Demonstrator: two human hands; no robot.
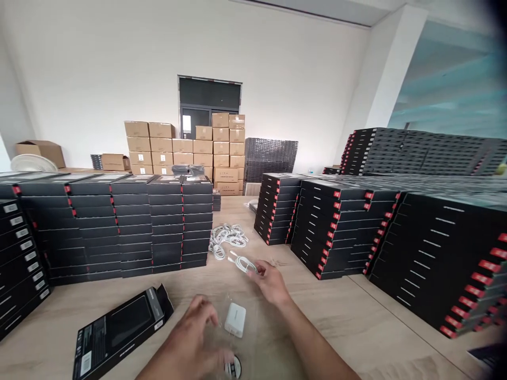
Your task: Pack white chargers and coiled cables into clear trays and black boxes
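Observation:
My right hand (270, 282) reaches forward over the wooden table (348, 316) and pinches a coiled white cable (242, 262) at its fingertips. My left hand (198, 338) hovers low near a white charger plug (235, 319) that lies in clear plastic wrap; its fingers are blurred by motion and seem to touch the wrap. A round black and white item (233, 368) lies just below the plug. An open black product box (119, 327) lies flat to the left of my left hand. A heap of more white cables (226, 236) sits further back.
Tall stacks of black boxes with red tabs stand on the left (111, 227) and on the right (340, 232), leaving a lane of table between them. Brown cartons (190, 150) and dark trays (271, 158) are piled at the far wall by a door.

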